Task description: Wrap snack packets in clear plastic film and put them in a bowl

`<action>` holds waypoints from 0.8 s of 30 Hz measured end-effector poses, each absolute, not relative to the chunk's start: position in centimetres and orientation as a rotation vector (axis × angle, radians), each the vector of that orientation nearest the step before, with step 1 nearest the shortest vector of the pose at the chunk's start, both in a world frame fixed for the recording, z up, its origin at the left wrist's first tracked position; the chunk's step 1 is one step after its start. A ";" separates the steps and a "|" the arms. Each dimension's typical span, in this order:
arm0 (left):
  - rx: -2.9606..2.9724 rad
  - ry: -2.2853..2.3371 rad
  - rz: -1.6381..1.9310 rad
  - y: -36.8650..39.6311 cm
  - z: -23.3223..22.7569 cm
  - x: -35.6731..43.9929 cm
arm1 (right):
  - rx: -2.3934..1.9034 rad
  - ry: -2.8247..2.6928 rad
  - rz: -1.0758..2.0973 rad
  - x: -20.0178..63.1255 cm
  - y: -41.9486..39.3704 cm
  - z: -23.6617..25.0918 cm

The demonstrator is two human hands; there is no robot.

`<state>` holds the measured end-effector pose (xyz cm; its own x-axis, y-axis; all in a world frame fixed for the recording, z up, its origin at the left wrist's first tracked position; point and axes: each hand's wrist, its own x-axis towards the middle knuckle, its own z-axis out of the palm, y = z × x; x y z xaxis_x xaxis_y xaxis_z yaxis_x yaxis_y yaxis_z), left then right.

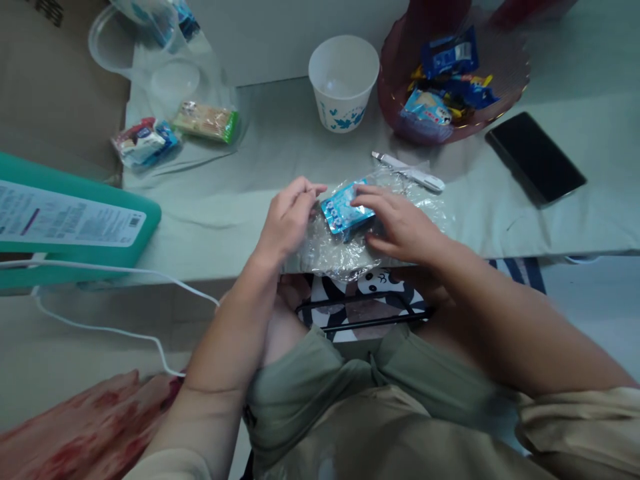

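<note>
A small light-blue packet (pixel 346 207) lies on a crumpled sheet of clear plastic (pixel 337 257) near the table's front edge. My left hand (pixel 293 217) is at the packet's left side, its fingers curled together with thumb and index finger meeting. What it pinches, if anything, is too small to make out. From the right, my right hand (pixel 400 223) reaches over with fingers apart. Its fingertips rest at the packet's right edge, and the thumb lies lower on the plastic. Just behind the packet is a white-handled tool with a metal tip (pixel 407 171), perhaps a nail clipper or cutter.
A white paper cup (pixel 344 83) stands at the back, beside a reddish bowl (pixel 517 87) of wrapped snacks. A black phone (pixel 536 159) lies right. Snack packs (pixel 206 122) and a clear plastic tub (pixel 107 41) are back left. A green container (pixel 143 217) and white cable (pixel 165 273) are left.
</note>
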<state>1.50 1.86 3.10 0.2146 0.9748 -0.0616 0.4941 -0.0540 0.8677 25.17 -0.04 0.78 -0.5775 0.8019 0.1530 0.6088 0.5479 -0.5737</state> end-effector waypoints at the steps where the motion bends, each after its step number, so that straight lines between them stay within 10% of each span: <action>1: 1.714 1.385 0.697 1.9 3.1 1.5 | -1.167 -2.412 0.647 25.0 0.0 0.5; 10: 2.191 1.412 0.336 0.3 2.7 2.0 | -1.288 -2.478 0.484 23.9 1.1 -0.4; 24: 0.885 1.422 0.938 5.0 2.4 0.8 | -1.266 -2.176 0.669 24.9 1.1 1.5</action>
<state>0.80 5.02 2.36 -0.0566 0.9173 -0.3942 -0.0009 0.3948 0.9188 24.94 1.07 1.51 -0.4203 0.8862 0.1951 0.6235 0.4383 -0.6474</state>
